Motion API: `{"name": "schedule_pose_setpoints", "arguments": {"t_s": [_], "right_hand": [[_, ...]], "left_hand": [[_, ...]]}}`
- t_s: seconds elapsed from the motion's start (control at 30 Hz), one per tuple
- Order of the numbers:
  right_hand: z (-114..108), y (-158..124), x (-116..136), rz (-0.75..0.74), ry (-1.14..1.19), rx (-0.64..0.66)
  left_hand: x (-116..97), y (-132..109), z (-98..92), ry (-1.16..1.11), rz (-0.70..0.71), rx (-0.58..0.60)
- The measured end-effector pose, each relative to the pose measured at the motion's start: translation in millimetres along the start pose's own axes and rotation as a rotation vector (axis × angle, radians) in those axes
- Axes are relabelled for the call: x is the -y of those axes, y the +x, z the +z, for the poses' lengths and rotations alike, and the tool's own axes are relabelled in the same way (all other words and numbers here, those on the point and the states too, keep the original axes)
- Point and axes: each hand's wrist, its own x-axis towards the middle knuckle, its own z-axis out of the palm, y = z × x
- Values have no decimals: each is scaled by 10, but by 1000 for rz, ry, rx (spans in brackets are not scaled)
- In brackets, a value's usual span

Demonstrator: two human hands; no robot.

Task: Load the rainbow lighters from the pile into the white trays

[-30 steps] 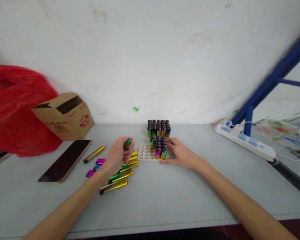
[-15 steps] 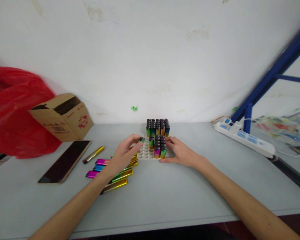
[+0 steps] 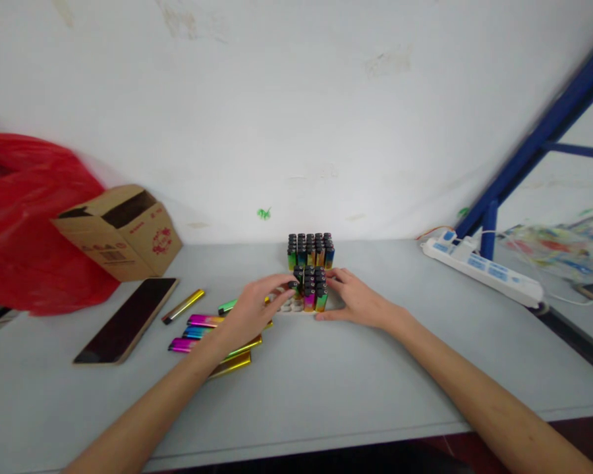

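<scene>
From where I stand, the left hand (image 3: 261, 297) has its grip pinched on a single lighter (image 3: 293, 286), thumb on the near side and fingers on the far side, with the black cap showing between the tips. The lighter is over the pale tray (image 3: 290, 306), just left of the standing lighters (image 3: 310, 291); the fingers hide its lower end, so I can't say whether its foot is seated in a hollow. The right hand (image 3: 358, 303) lies along the tray's right side, its grip spread wide, thumb at the near corner and fingertips by the farther lighters.

I'd judge a lighter to be light and stiff, nothing that gives under a pinch. The metallic-looking sleeve, fading from bright colour into gold, is probably slick, so a dry, flat hold on the two sides just below the cap looks safest. Squeezing across the top might press the lever. It seems sturdy enough, though narrow in the foot and likely to topple if nudged off upright. The tray looks thin and light, apt to skid on the tabletop (image 3: 336, 388). The loose lighters (image 3: 202, 320) lie flat beneath the left forearm, easiest taken by the middle.
</scene>
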Motion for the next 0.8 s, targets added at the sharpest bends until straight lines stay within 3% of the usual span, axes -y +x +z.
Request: {"name": "schedule_pose_setpoints", "arguments": {"t_s": [0.23,0.37,0.47,0.63,0.8], "right_hand": [[2,-6,-4,7,9,3],[-4,-11,5,28,0,13],[-3,-16,3,32,-4,14],[3,-19,-10,24,-7,10],[-2,-16,-6,25,-8,11]], "left_hand": [[-18,20,61,99,93,-14],[33,25,-202,252,162,-46],[165,19,-533,381,52,-104],[465,-52,-1040,549,-223,-56],[494,-192,-1370,650,-456,-4]]}}
